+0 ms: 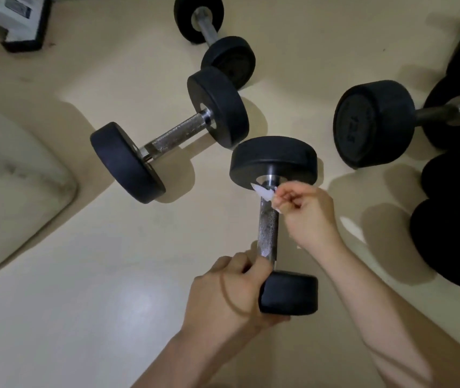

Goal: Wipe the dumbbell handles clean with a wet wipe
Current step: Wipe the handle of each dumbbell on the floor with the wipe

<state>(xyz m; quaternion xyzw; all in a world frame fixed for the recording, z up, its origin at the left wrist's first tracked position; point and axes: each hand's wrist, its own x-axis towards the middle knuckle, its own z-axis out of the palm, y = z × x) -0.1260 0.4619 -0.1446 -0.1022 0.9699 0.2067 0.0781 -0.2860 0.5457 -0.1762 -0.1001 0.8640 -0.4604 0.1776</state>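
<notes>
A black dumbbell with a knurled metal handle is tilted up off the beige floor, one head far, one head near. My left hand grips it at the near end of the handle, beside the near black head. My right hand pinches a small white wet wipe against the far end of the handle, just under the far head.
A second dumbbell lies on the floor to the left, a third behind it. Larger dumbbells and stacked black weights crowd the right side. A pale cushioned pad sits at left, a white machine base at top left.
</notes>
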